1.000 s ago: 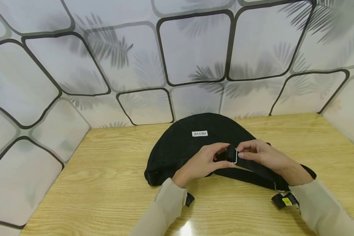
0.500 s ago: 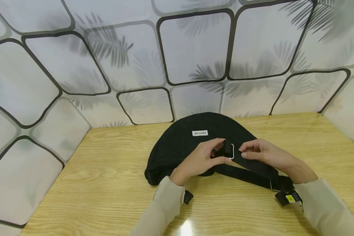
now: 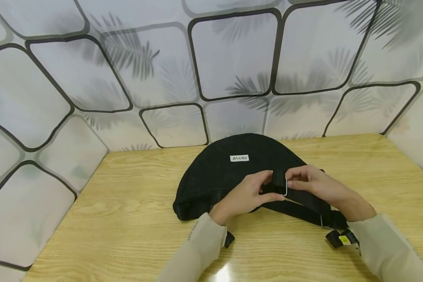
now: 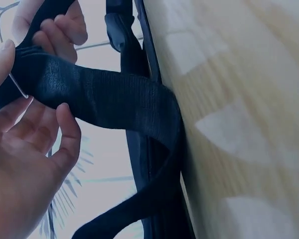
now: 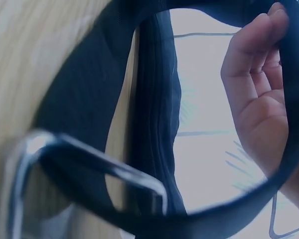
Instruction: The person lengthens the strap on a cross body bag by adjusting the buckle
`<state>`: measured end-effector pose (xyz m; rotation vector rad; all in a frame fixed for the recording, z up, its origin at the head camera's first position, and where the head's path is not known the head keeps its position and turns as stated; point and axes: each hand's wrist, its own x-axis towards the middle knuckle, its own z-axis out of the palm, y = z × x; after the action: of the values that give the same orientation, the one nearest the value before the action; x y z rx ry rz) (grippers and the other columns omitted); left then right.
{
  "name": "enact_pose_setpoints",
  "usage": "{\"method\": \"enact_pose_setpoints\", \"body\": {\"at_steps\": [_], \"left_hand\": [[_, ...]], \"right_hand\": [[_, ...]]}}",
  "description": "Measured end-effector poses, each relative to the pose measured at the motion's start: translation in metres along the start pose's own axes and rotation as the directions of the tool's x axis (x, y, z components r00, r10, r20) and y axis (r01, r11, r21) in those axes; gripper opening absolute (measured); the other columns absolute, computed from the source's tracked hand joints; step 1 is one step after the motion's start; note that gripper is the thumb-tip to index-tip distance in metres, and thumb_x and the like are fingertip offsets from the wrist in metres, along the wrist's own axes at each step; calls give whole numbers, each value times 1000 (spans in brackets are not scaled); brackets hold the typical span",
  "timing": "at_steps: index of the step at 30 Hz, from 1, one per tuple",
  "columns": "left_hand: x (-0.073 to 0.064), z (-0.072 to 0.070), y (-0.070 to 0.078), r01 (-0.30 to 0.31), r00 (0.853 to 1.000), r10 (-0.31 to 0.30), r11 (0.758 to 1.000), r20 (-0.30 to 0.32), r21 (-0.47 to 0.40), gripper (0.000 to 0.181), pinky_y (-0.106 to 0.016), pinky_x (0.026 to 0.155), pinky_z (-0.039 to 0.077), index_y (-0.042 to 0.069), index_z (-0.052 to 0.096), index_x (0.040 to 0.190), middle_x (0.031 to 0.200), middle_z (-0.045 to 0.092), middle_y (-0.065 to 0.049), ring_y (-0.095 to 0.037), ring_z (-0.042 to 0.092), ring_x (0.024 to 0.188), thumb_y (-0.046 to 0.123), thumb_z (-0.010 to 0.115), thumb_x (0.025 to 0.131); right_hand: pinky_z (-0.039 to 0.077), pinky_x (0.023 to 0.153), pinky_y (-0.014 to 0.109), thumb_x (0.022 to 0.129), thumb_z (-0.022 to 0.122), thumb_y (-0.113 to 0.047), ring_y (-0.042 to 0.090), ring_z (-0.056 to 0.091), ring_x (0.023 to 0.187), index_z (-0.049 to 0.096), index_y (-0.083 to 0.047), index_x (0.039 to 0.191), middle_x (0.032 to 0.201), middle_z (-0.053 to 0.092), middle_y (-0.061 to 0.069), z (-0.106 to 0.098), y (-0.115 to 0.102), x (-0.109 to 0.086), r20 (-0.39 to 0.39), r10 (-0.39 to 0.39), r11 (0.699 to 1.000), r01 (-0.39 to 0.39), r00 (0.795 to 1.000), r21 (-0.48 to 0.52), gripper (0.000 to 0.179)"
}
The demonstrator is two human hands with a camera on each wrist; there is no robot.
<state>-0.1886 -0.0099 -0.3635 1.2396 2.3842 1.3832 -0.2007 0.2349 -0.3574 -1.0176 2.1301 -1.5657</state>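
Observation:
A black waist bag [image 3: 215, 172] with a small white label [image 3: 239, 158] lies on the table. Its strap [image 4: 109, 97] is lifted in front of it. My left hand [image 3: 248, 194] pinches a folded part of the strap at a thin metal slider [image 3: 286, 187]; the thumb and fingers lie on either side in the left wrist view. My right hand [image 3: 319, 188] pinches the strap end just right of that slider. In the right wrist view the strap makes a wide loop round the right hand [image 5: 259, 94], and a blurred metal ring [image 5: 104, 164] hangs close to the camera.
A black plastic buckle [image 3: 335, 239] with a yellow tag lies by the right sleeve. Another black buckle piece [image 3: 229, 239] shows beside the left sleeve. The wooden table [image 3: 127, 219] meets patterned walls [image 3: 232, 58] behind and at both sides.
Half a second ago the right fingers were apart from the slider; now they are at it. The left hand has moved the folded strap slightly to the right.

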Motion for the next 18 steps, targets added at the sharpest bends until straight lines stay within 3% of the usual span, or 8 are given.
{"method": "enact_pose_setpoints", "body": {"at_steps": [4, 8, 11, 14, 18], "left_hand": [[0, 0, 1, -7, 1000, 7, 1000, -9, 9, 34, -17, 77, 49, 4, 59, 127, 111, 69, 1, 0, 58, 93, 18, 70, 98], [-1, -5, 3, -9, 999, 9, 1000, -33, 19, 33, -18, 76, 47, 5, 60, 126, 107, 68, -2, -2, 57, 89, 17, 71, 98], [-2, -11, 5, 19, 998, -17, 999, -67, 32, 34, -20, 78, 47, 5, 60, 128, 107, 67, -2, -5, 57, 92, 17, 71, 98], [-3, -16, 5, 50, 994, -46, 998, -96, 44, 36, -24, 82, 48, 6, 60, 129, 108, 66, -3, -6, 57, 95, 18, 71, 98], [-3, -17, 5, 58, 993, -54, 998, -104, 37, 35, -26, 83, 49, 6, 60, 129, 107, 66, -2, -7, 57, 95, 18, 71, 98]], "right_hand": [[44, 71, 28, 105, 49, 1, 17, 53, 77, 61, 8, 98, 82, 58, -3, 0, 0, 0, -8, 12, 1000, -12, 1000, 5, 15], [45, 74, 27, 105, 50, 0, 16, 55, 80, 66, 4, 104, 87, 63, -2, -4, 1, -1, 30, 26, 999, -27, 999, 35, 17], [41, 61, 29, 105, 50, 1, 16, 48, 66, 68, -2, 104, 80, 59, -6, -8, 3, -2, 58, 34, 998, -36, 998, 44, 18], [29, 45, 34, 104, 50, 1, 21, 30, 49, 68, -4, 103, 66, 45, -4, -11, 4, -4, 63, 45, 998, -47, 997, 43, 18], [20, 38, 36, 105, 50, 1, 26, 18, 43, 68, -6, 101, 61, 34, 3, -11, 4, -4, 42, 45, 998, -46, 998, 32, 19]]}}
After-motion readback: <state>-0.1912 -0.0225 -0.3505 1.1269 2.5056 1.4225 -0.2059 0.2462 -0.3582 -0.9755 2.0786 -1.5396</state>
